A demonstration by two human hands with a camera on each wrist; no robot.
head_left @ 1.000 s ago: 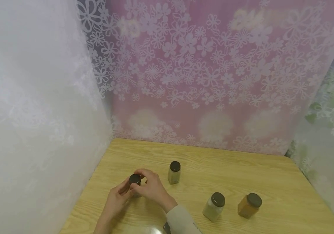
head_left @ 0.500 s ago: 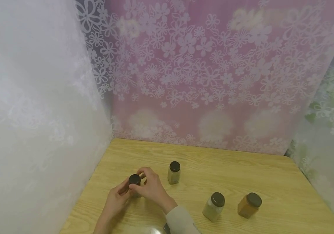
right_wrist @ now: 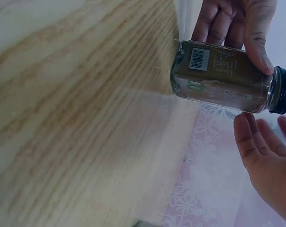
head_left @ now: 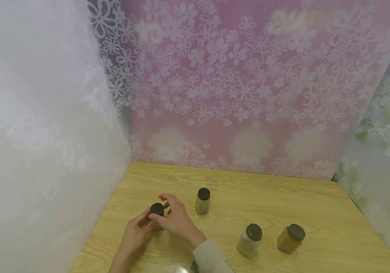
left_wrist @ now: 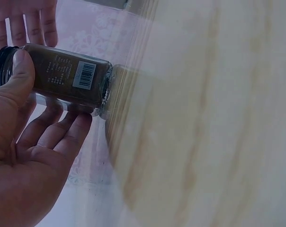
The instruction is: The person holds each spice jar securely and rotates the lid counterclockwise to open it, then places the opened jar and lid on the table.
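Observation:
My left hand (head_left: 137, 233) grips a glass spice jar (left_wrist: 69, 78) with a black screw lid (head_left: 156, 209), brown contents and a barcode label. In the left wrist view, the left thumb lies along the jar near its neck and the fingers curl beneath. The jar stands upright on the left part of the table. My right hand (head_left: 178, 220) is beside the lid, its thumb close to it in the head view. In the right wrist view the right fingers (right_wrist: 247, 137) are loosely bent and apart from the lid; its thumb is out of that frame.
On the wooden table (head_left: 242, 197), a black-lidded jar (head_left: 203, 204) stands behind the right hand. A jar with pale contents (head_left: 249, 242) and one with orange-brown contents (head_left: 289, 240) are to the right. A dark object (head_left: 194, 266) is partly hidden by the right sleeve. Floral curtains surround the table.
The right fingers have lifted slightly off the lid and spread. The left hand and the jar have stayed in place.

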